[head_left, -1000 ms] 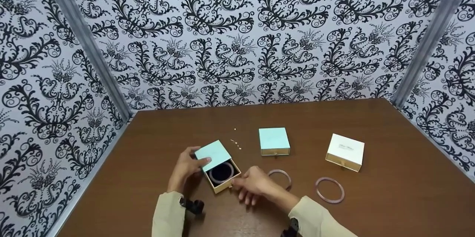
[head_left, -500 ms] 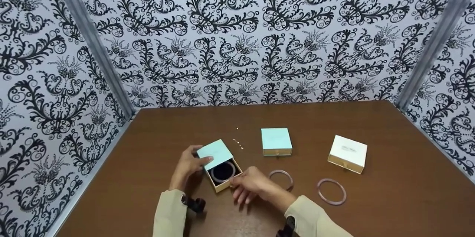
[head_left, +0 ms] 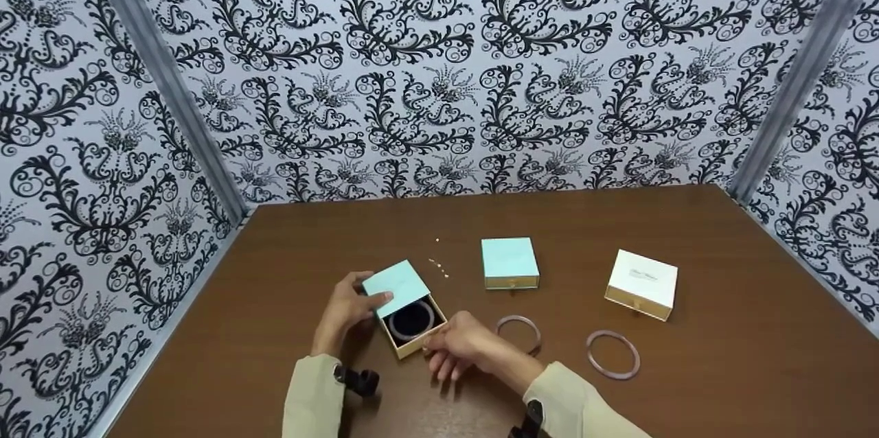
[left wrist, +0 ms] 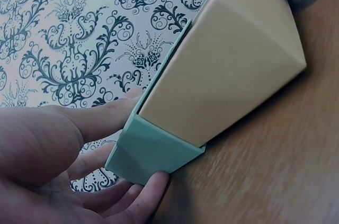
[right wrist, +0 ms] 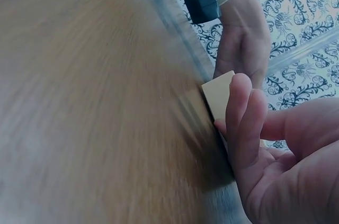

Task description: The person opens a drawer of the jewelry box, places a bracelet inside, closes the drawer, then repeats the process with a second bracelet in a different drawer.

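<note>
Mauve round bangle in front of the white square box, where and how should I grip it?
Probably the near rim of the thin, mauve round bangle, coming from your side and above, pinching across the band. It lies flat on the brown wood-grain table with an open centre, and the white square box stands beyond its far rim.

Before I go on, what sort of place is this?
Probably a purpose-built booth rather than an ordinary room: black-and-white patterned panels stand on three sides of a brown table, with grey strips at the two far corners.
</note>
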Demonstrator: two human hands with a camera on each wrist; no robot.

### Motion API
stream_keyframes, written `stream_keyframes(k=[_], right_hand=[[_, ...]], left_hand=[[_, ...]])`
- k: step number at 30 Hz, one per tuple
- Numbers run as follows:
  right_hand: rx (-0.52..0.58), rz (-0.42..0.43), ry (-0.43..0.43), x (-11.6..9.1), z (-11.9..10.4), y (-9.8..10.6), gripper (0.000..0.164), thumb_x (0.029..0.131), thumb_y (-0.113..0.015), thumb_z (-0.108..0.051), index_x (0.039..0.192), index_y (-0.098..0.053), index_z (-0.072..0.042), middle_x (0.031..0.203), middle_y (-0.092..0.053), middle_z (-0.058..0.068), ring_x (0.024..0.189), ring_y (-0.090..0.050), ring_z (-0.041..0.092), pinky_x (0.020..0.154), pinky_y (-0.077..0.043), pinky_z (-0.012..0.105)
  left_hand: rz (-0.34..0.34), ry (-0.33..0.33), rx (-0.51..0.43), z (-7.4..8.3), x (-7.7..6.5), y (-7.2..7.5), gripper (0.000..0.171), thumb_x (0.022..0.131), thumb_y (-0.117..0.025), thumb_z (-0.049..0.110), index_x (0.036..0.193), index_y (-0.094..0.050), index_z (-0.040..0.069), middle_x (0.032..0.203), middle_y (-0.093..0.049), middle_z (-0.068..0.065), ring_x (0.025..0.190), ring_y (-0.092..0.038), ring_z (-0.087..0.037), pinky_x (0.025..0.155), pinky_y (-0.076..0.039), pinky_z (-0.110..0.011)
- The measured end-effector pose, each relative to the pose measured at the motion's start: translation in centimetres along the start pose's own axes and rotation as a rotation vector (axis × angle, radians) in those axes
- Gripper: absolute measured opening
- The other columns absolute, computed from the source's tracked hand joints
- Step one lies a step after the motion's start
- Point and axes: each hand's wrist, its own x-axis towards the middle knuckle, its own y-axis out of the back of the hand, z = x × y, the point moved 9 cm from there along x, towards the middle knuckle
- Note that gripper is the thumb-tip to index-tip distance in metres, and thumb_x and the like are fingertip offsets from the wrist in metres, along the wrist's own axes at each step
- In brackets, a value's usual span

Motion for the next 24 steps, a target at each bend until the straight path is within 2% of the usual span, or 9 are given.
stream_keyframes(k=[5, 13, 24], right_hand=[[-0.001, 0.013, 0.004, 0.01, -0.06, 0.01, 0.019, 0.097, -0.061, -0.01, 0.094, -0.072, 0.005, 0.055, -0.064, 0.002, 0.042, -0.059, 0.007, 0.038, -0.044, 0.017], [-0.015, 0.03, 0.024, 0.12, -0.25, 0.21, 0.019, 0.09, -0.06, -0.005, 0.085, -0.073, 0.007, 0.051, -0.06, 0.0, 0.039, -0.057, 0.006, 0.036, -0.043, 0.017], [-0.02, 0.079, 0.053, 0.27, -0.68, 0.34, 0.019, 0.085, -0.06, -0.006, 0.082, -0.074, 0.006, 0.048, -0.054, -0.003, 0.037, -0.053, 0.005, 0.036, -0.042, 0.017]], left_hand=[[-0.005, -0.003, 0.005, 0.02, -0.08, 0.01, 0.065, 0.087, -0.078, 0.01, 0.143, -0.048, -0.002, 0.142, -0.046, -0.033, 0.104, -0.063, -0.028, 0.087, -0.057, -0.042], [-0.008, -0.005, -0.002, 0.06, -0.09, -0.04, 0.066, 0.086, -0.079, 0.01, 0.143, -0.048, -0.002, 0.142, -0.047, -0.033, 0.102, -0.064, -0.027, 0.087, -0.058, -0.042], [0.003, 0.05, 0.007, -0.35, 0.2, -0.23, 0.065, 0.087, -0.077, 0.008, 0.145, -0.048, 0.002, 0.142, -0.05, -0.029, 0.1, -0.063, -0.024, 0.086, -0.057, -0.04]])
